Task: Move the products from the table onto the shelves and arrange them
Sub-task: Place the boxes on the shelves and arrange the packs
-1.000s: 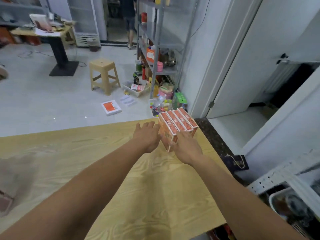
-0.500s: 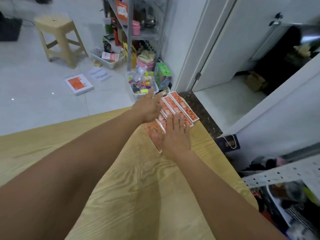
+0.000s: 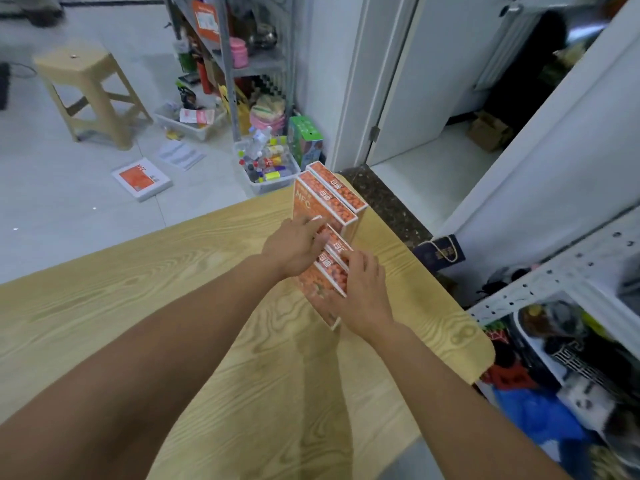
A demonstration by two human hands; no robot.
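Several orange juice cartons stand in a row near the far right corner of the wooden table [image 3: 207, 341]. The two far cartons [image 3: 329, 195] stand apart from the two near cartons [image 3: 329, 268]. My left hand [image 3: 294, 247] grips the near pair from the left side, fingers curled over their tops. My right hand [image 3: 360, 292] holds the same pair from the right and front, fingers curled on the top edge. A grey metal shelf unit [image 3: 242, 60] with bottles and jars stands on the floor beyond the table.
A white perforated shelf [image 3: 554, 271] with mixed goods stands at the right of the table. On the floor lie a beige stool [image 3: 86, 91], bins of bottles [image 3: 266, 164], a white-orange box [image 3: 142, 178] and papers. A doorway opens at the far right.
The view has dropped and closed in. Both hands have closed round the two near cartons and drawn them toward me, opening a gap from the two far cartons.
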